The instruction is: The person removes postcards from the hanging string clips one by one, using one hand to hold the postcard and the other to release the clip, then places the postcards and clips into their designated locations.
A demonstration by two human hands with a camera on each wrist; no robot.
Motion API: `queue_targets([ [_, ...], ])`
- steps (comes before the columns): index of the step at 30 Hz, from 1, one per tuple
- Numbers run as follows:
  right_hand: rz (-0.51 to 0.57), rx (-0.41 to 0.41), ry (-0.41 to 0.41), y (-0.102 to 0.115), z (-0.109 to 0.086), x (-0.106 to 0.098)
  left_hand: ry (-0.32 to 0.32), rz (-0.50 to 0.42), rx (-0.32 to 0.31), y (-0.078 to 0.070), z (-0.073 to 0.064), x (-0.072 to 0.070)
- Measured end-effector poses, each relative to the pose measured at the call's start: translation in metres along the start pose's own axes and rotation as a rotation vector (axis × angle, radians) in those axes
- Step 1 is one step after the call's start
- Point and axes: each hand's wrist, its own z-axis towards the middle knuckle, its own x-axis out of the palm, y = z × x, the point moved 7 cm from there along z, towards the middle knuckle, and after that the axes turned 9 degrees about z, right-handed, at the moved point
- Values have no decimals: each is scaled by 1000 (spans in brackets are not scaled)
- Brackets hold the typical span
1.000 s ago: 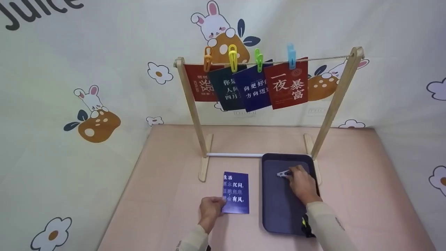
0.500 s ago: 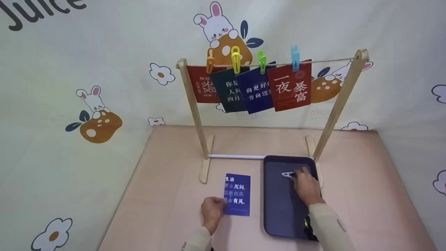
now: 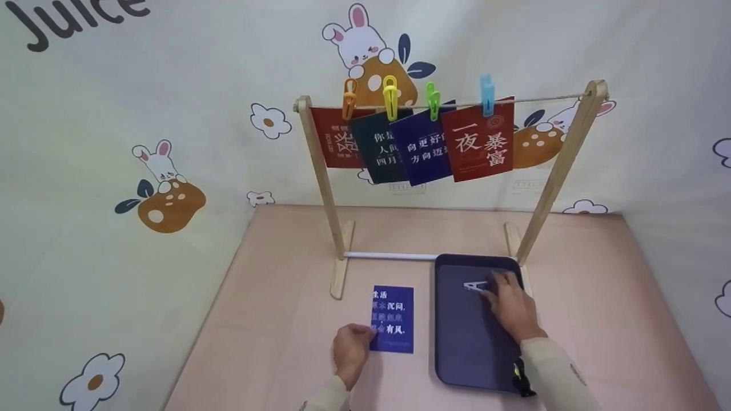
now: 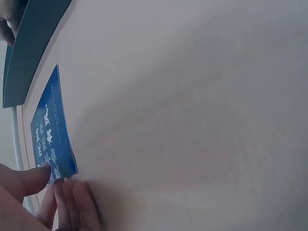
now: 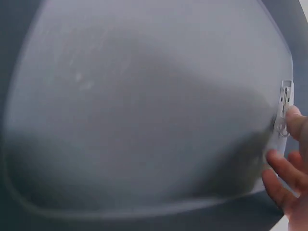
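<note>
My left hand (image 3: pixel 351 351) pinches the lower left edge of a dark blue card (image 3: pixel 393 319) with white lettering, which lies on the pink table; the left wrist view shows thumb and fingertips on the card's corner (image 4: pixel 54 125). My right hand (image 3: pixel 517 305) is over the dark tray (image 3: pixel 451 365) and has its thumb and fingers at one end of a pale clothespin (image 3: pixel 474 285). In the right wrist view one digit overlaps the clothespin (image 5: pixel 284 108) near its spring, with other fingertips just beyond its end.
A wooden stand holds a cord (image 3: pixel 554 100) behind the tray. Several cards, including a red one (image 3: pixel 482 142), hang from it on orange, yellow, green and blue clips (image 3: pixel 487 94). A white bar (image 3: pixel 391 256) joins the stand's feet. Patterned cloth walls enclose the table (image 3: pixel 274 342).
The whole head view has shifted slightly to the right. The clothespin has turned a little inside the tray with my right fingers at its end. My left hand stays on the card.
</note>
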Motion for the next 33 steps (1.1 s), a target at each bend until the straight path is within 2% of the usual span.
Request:
queue_targets([
  [5,33,-77,-104,10,4,-16,-10,-17,20,-11,-2,-6],
  [11,90,-267,-244,33,6,-41,23,-72,84,-33,-7,-9],
  [17,151,-383,-256,56,7,-68,84,-136,154,-65,-13,-13],
  [23,145,-484,-267,82,6,-97,152,-209,212,-97,-19,-19],
  [28,103,-585,-280,109,10,-127,151,-286,275,-128,-21,-26],
  [33,64,-677,-298,142,17,-160,145,-349,339,-167,-25,-32],
])
